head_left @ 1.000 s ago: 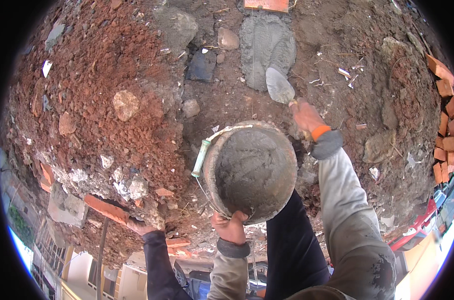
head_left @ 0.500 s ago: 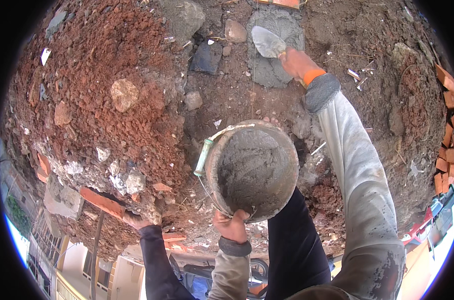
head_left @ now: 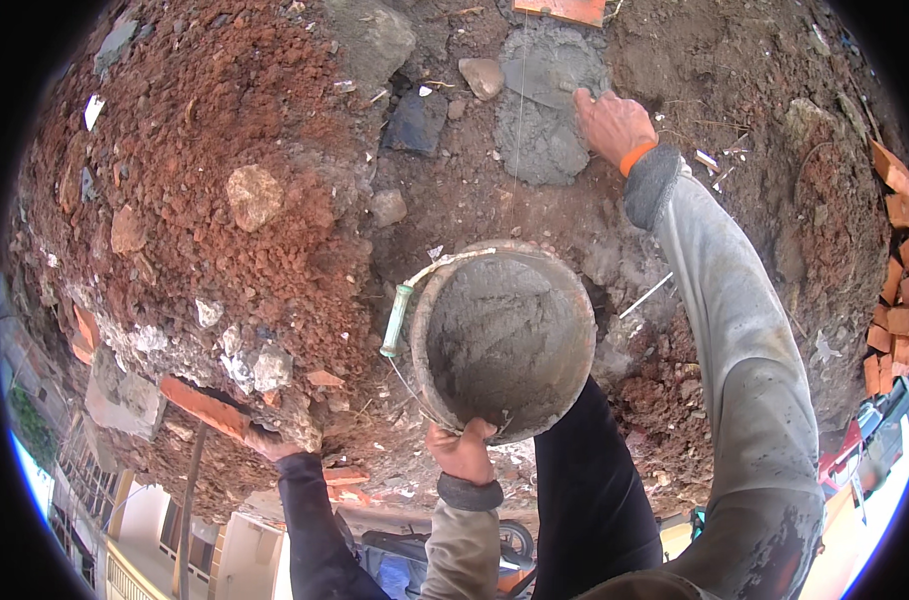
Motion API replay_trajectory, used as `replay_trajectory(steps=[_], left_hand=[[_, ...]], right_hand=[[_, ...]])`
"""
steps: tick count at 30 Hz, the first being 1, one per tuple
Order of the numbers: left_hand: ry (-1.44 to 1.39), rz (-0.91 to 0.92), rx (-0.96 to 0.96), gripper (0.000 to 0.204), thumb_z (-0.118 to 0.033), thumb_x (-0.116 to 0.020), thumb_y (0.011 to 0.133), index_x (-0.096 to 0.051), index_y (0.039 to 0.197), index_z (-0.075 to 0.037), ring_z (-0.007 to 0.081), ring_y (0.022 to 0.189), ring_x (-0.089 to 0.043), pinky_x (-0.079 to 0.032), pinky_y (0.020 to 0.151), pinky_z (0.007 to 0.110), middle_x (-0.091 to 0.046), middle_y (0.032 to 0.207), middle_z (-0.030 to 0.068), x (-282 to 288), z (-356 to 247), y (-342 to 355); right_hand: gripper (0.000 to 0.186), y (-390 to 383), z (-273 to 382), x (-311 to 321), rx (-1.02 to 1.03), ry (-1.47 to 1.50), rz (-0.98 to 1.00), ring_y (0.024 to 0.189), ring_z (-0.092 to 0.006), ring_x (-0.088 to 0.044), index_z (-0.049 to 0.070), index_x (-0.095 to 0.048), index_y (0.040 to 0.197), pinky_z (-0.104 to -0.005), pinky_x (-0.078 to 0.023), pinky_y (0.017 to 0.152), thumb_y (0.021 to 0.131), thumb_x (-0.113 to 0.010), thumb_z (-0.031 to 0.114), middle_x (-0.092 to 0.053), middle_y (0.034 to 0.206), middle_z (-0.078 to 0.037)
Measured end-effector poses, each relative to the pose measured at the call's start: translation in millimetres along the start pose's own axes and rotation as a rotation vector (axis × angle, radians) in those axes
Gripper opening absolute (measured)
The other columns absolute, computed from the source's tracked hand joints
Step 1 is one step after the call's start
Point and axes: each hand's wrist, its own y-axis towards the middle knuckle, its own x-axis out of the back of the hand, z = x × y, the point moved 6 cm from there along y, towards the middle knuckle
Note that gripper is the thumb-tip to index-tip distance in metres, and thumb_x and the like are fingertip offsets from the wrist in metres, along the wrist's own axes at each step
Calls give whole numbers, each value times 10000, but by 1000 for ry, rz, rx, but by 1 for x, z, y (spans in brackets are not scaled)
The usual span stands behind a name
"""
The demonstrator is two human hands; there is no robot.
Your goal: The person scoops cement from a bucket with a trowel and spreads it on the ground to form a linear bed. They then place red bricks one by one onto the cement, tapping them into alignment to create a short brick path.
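My left hand grips the near rim of a round bucket, thumb over the edge. Wet grey mortar lies inside the bucket, and its wire handle with a pale green grip hangs at the left side. Farther off, my right hand is closed round a trowel at the right edge of a grey mortar bed. The trowel's blade blends into the mortar and is hard to make out; its handle is hidden by my fingers. A thin string line runs over the bed.
An orange brick sits at the bed's far end. Reddish loose soil with stones rises at the left. My dark-trousered legs flank the bucket; a long brick lies by my left foot. Bricks are piled far right.
My right hand has moved a little right and nearer over the mortar bed, turning the trowel so its blade no longer shows plainly. My left hand stays on the bucket rim.
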Motion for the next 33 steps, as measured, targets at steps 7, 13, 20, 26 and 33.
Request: replay_trajectory(steps=[7, 13, 20, 26, 33], left_hand=[[22, -15, -37, 181, 80, -589, 569, -535, 669, -60, 110, 586, -472, -382, 571, 260, -554, 661, -10, -2, -9, 6], [92, 22, -28, 170, 79, -586, 576, -539, 674, -52, 111, 579, -475, -385, 568, 263, -563, 655, -7, -12, -15, 7], [47, 4, -3, 204, 89, -574, 607, -599, 777, -20, 126, 626, -554, -444, 585, 273, -614, 706, 23, 1, -4, 8], [132, 91, 9, 252, 88, -552, 651, -627, 876, 2, 138, 662, -602, -485, 618, 273, -659, 767, 48, 6, 5, 11], [155, 100, -34, 194, 80, -558, 644, -623, 810, 4, 130, 657, -594, -475, 613, 269, -656, 744, 42, 11, -2, 6]], right_hand=[[278, 9, 8, 18, -60, 118, -28, 791, -343, -701, 11, -550, 1059, -418, -572, 659, 968, -456, 256, -683, 875, -205], [410, 11, -16, -11, -331, 425, 38, 874, -449, -659, 19, -514, 1142, -524, -525, 774, 967, -458, 386, -678, 910, -258], [451, -88, 24, 6, -501, 838, 213, 937, -473, -643, 6, -444, 1207, -514, -509, 819, 921, -536, 342, -657, 998, -297], [508, -130, 66, -1, -515, 1005, 127, 947, -497, -625, -14, -436, 1246, -513, -497, 856, 896, -573, 327, -639, 971, -344], [482, -45, 25, -36, -602, 932, 114, 1008, -485, -611, -48, -488, 1198, -530, -472, 899, 928, -513, 350, -636, 1030, -333]])
